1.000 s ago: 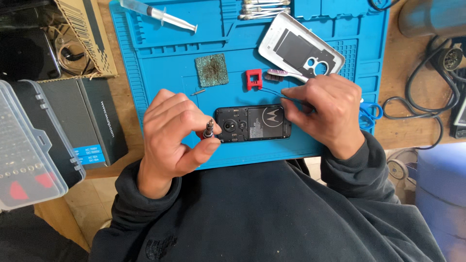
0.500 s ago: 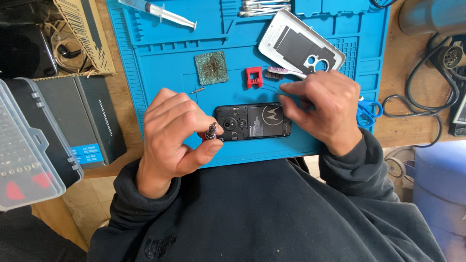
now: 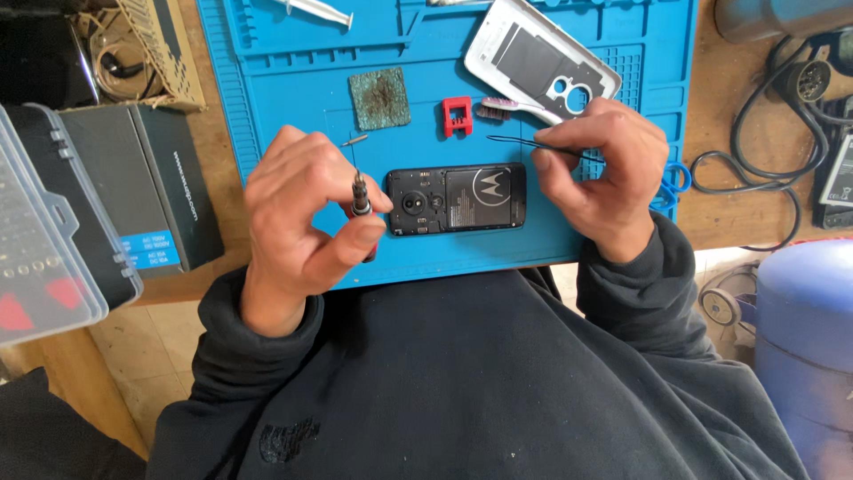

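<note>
A black phone (image 3: 458, 201) with its back cover off lies on the blue work mat (image 3: 284, 98). Just left of the phone, my left hand (image 3: 302, 222) grips a small screwdriver (image 3: 359, 196) with its bit pointing up. My right hand (image 3: 604, 169) rests at the phone's right end and pinches black tweezers (image 3: 524, 142), whose tips point left above the phone. The phone's white back cover (image 3: 542, 58) lies on the mat beyond my right hand.
On the mat sit a green scouring pad (image 3: 379, 98), a red plastic piece (image 3: 457, 116), a small brush (image 3: 506, 107), a loose bit (image 3: 355, 140) and a syringe (image 3: 311, 11). A black box (image 3: 147, 187) and a clear bit case (image 3: 44, 240) stand left. Cables (image 3: 764, 160) lie right.
My right hand has lifted off the phone's right end, now holding the tweezers above it. The left hand has turned the screwdriver upright, away from the phone.
</note>
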